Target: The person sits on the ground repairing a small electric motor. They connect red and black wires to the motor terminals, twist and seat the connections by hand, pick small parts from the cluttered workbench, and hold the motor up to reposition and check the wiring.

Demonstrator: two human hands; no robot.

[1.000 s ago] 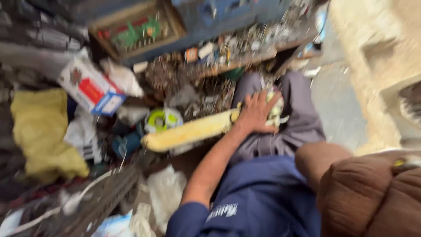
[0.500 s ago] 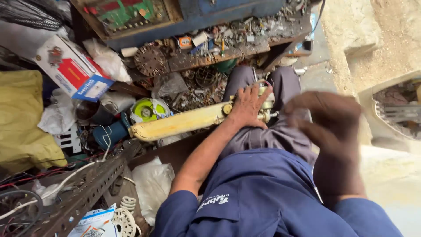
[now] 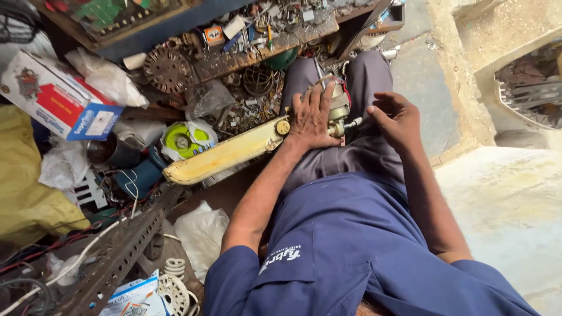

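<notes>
I sit with a small fan motor (image 3: 338, 111) resting on my lap. My left hand (image 3: 311, 117) lies on top of the motor and grips it. A long cream-yellow fan blade (image 3: 225, 155) is fixed to the motor and sticks out to the left over the clutter. My right hand (image 3: 393, 120) is at the motor's right side, with its fingers pinched on the short metal shaft (image 3: 353, 122) that sticks out there.
A wooden ledge (image 3: 266, 47) piled with screws and small parts runs across the top. Left of me lie a red, white and blue carton (image 3: 55, 96), a yellow sack (image 3: 23, 187), plastic bags, wires and a slotted steel angle bar (image 3: 120, 254). A concrete step (image 3: 503, 199) is at right.
The view has swung down and steadied. My right hand came from close to the camera down to the motor's shaft. My left hand has stayed on the motor.
</notes>
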